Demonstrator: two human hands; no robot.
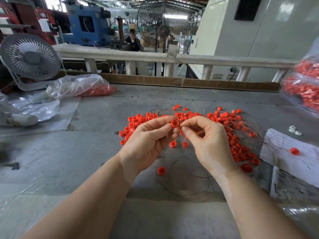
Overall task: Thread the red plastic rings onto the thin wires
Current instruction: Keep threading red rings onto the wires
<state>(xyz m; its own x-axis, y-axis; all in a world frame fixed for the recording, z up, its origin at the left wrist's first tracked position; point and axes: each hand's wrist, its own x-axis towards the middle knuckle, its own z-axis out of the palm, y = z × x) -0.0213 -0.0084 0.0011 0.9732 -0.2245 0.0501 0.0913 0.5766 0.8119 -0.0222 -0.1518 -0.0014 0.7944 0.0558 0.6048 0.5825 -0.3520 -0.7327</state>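
Left hand [151,135] pinches red ring [174,123]; right hand [205,138] fingertips pinched beside it.

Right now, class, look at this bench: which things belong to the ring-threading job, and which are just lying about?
Part of the job:
- left hand, pinching a red ring
- right hand, pinching something too thin to make out
- loose rings
- wires

Lying about:
- desk fan
- plastic bag
- paper
- white nuts

Left hand [151,135] and right hand [205,140] raised together — fingertips pinched; forearms converging.
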